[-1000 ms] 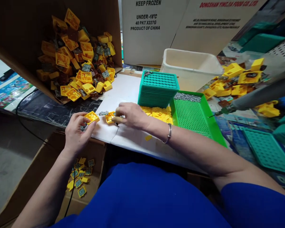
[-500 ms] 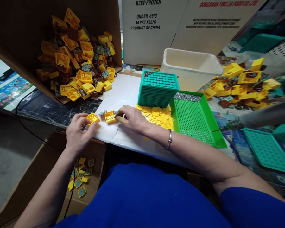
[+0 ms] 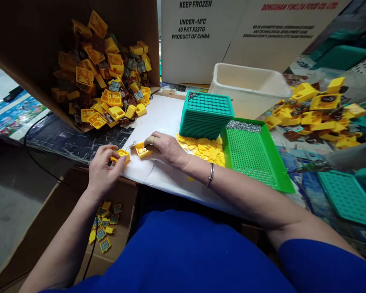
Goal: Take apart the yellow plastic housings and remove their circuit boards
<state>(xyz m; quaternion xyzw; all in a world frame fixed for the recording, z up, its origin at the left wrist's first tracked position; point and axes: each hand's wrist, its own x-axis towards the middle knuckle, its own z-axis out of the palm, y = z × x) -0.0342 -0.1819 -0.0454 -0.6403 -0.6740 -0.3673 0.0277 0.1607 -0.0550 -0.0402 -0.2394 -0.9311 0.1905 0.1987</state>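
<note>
Left hand: your left hand [image 3: 105, 171] is closed on the left casing [image 3: 124, 156], thumb near and fingers far, at the board's near left edge; its hollow side faces up, probably so you can see inside.
Right hand: your right hand [image 3: 167, 149] has its fingers bent together at the right edge of the right casing [image 3: 142, 149]; they hide whether they pinch anything.
Right casing: just right of the left casing and apart from it, open upward; it appears to rest on the white board [image 3: 163, 110], which likely steadies it.
Wires: thin wires [image 3: 130, 145] trail off its left side, perhaps left loose to give slack.
Yellow chips: flat chips [image 3: 205, 150] lie spread beyond your right wrist, seemingly for easy picking.
Teal trays: stacked [image 3: 205, 118] behind the chips, presumably to save room.
Green basket: right of the chips [image 3: 279, 162], small metal pieces [image 3: 244, 126] gathered at its far end.
Cardboard box: at far left [image 3: 154, 40], its opening toward you, which puts the casing heap [image 3: 100, 97] within reach.
</note>
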